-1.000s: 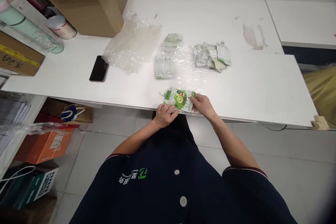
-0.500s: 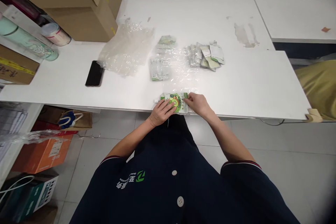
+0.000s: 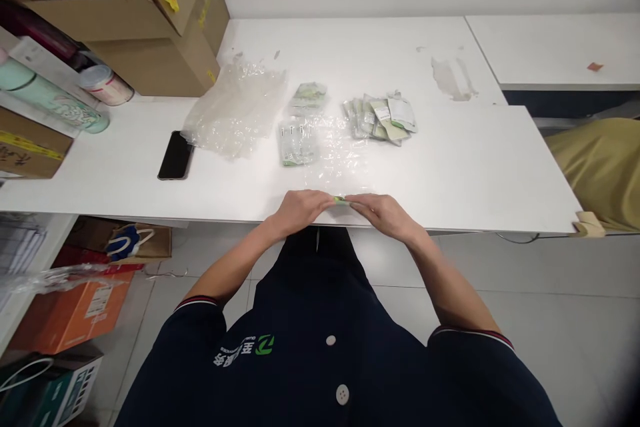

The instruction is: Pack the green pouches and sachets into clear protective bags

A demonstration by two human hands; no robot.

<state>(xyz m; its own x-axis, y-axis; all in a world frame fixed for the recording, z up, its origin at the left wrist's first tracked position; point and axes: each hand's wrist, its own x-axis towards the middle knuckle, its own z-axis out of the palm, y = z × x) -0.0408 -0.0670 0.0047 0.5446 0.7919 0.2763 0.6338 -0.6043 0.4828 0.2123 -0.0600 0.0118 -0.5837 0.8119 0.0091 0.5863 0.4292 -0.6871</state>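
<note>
The left hand (image 3: 303, 209) grips one end of the mostly hidden pouch (image 3: 339, 199) at the front edge of the surface (image 3: 460, 180), the right hand (image 3: 384, 212) its other, so loosening fingers could drop it floorward.

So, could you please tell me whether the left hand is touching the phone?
No, the left hand is at the green packet, apart from the phone.

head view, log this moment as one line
left hand: holding green packet | right hand: holding green packet | phone: on table | packet pile: on table
</note>
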